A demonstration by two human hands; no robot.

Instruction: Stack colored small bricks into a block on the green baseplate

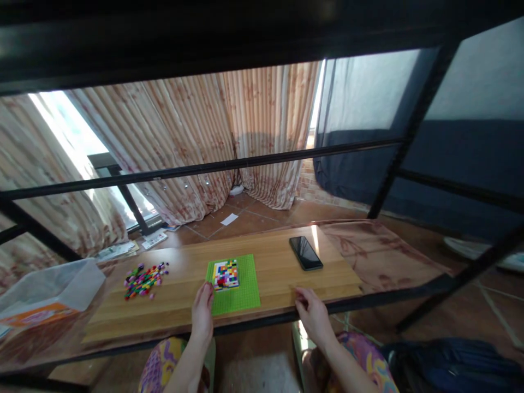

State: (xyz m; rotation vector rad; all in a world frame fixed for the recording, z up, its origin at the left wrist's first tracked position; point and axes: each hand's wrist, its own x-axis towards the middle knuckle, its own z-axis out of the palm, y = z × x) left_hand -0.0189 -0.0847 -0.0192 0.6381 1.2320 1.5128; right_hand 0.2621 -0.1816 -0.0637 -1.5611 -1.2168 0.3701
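Note:
A green studded baseplate [248, 297] lies on the wooden board, with a block of multicoloured toy bricks [226, 274] built up on its upper left part. My left hand [202, 305] is at the baseplate's left edge, fingers pressed together; what they hold, if anything, is hidden. Near the board's front edge, to the right of the baseplate, my right hand [311, 312] is loosely closed, and nothing shows in it. A pile of loose coloured bricks [143, 281] is spread to the left of the baseplate.
A black phone [305, 253] lies at the board's back right. At far left stands a translucent plastic container [69, 286] with an orange label. Black metal bars [254, 161] cross behind and above the wooden board [274, 267]. A dark blue bag [450, 365] sits at lower right.

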